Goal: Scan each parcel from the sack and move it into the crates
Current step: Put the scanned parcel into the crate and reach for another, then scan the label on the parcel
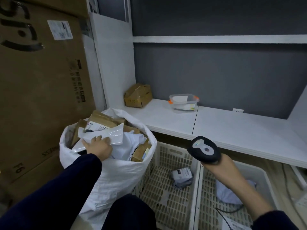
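Head view: sack (116,176) beside crates (159,193), carton (41,97) left; tub (183,102), box (137,95) on shelf (232,127)

Grey wall (216,72), white shelf (232,123)
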